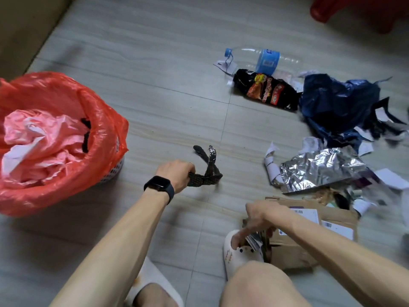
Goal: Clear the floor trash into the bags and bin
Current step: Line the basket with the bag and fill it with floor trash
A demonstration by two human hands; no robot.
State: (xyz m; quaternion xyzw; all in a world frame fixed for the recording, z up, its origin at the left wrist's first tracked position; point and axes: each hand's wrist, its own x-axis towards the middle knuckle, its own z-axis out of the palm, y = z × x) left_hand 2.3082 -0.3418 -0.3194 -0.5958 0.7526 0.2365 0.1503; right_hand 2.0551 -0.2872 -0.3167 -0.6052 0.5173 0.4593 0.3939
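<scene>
A bag-lined bin [66,156] stands at far left on the tiled floor [155,74], with loose plastic and paper [39,138] inside it. Near the centre, the left hand [177,173] grips a strap [205,173], between the bin and the litter spread at right. There, farthest from the person, a plastic bottle [263,59] lies just behind a snack wrapper [265,89], with a plastic bag [338,103] to their right. Nearer, a foil pouch [318,171] lies among paper scraps [272,160]. Nearest, a cardboard mailer [309,238] lies beside the right slipper [232,251], over which the right hand [259,220] pinches foil scraps [254,241]. A stool [354,12] shows at top right.
</scene>
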